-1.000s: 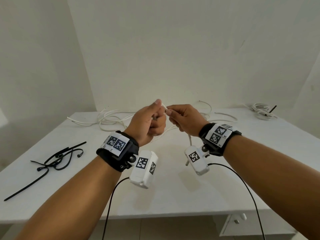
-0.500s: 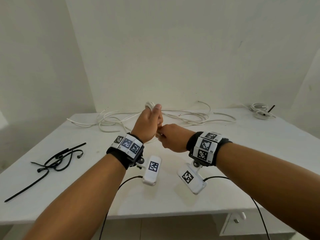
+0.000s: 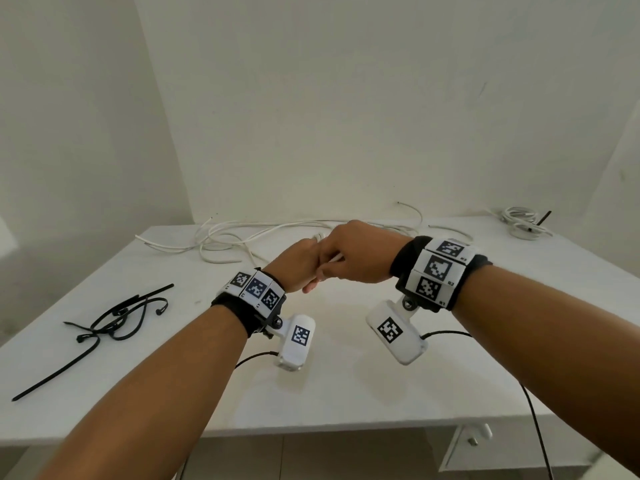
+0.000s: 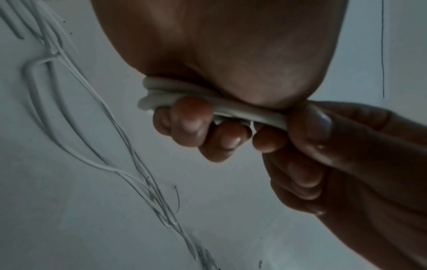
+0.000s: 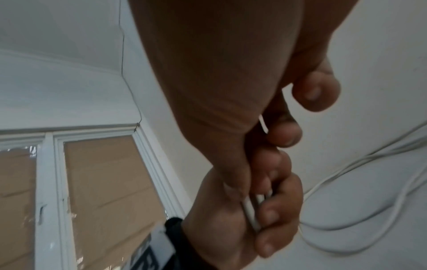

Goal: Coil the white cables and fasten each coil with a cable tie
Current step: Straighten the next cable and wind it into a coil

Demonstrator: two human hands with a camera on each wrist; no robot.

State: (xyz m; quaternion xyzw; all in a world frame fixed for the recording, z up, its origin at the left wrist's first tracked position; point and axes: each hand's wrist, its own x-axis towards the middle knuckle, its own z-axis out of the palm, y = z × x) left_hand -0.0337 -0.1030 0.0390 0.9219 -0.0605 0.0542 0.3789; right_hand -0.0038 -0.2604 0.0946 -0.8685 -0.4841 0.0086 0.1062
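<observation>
- Mid-air above the table (image 3: 339, 393), well inside its edges, both hands meet with bare top below.
- Left hand (image 3: 296, 268) grips a small white cable coil (image 4: 184, 95); right hand (image 3: 353, 256) pinches that cable's end beside it.
- One finished coil (image 3: 519, 223) lies far right; loose white cables (image 3: 221, 240) sprawl behind.
- Several black cable ties (image 3: 114, 317) lie near the left edge.

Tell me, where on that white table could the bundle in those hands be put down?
The bare patch of the table lies at the near edge below both hands, between the black cable ties at the left and the bare right side. The far edge is crowded with loose white cables; a tied coil fills the far right corner.
</observation>
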